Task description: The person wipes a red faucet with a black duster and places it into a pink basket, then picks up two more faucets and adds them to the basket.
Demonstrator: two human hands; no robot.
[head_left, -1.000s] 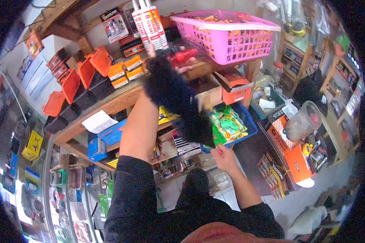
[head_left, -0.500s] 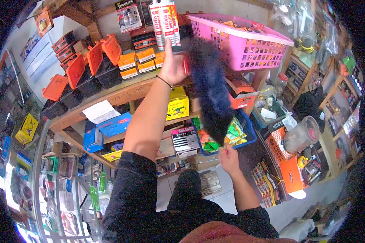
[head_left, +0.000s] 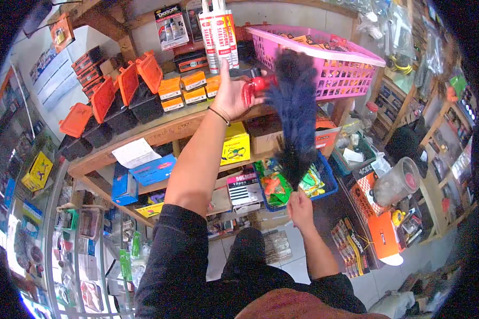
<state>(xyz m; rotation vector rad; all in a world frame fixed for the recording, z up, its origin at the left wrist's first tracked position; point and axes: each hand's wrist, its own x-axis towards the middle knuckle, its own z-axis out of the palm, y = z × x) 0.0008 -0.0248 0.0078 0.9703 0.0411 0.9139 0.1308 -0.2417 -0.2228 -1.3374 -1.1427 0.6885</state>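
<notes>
My right hand (head_left: 302, 208) is closed around the lower end of a dark feather duster (head_left: 297, 114), whose feathers point up and are blurred by motion. My left hand (head_left: 233, 94) reaches to the upper shelf, fingers wrapped about a shiny red object with a black end (head_left: 259, 83); its exact kind I cannot make out. The duster's feathers are just right of this red object. White silicone sealant tubes (head_left: 216, 40) stand upright right behind my left thumb. Small orange-and-white boxes (head_left: 195, 87) are stacked left of that hand.
A pink basket (head_left: 346, 80) full of packets sits on the upper shelf (head_left: 159, 133). Open black cases with orange lids (head_left: 102, 100) line its left part. Below are a yellow box (head_left: 234, 146), blue boxes (head_left: 153, 170) and a blue basket (head_left: 332, 183) of bright packets. A clear jar (head_left: 394, 183) stands right.
The duster's feathers have swung slightly right, showing more of the red object in my left hand. My left hand has moved a little right and down. My right hand keeps its hold.
</notes>
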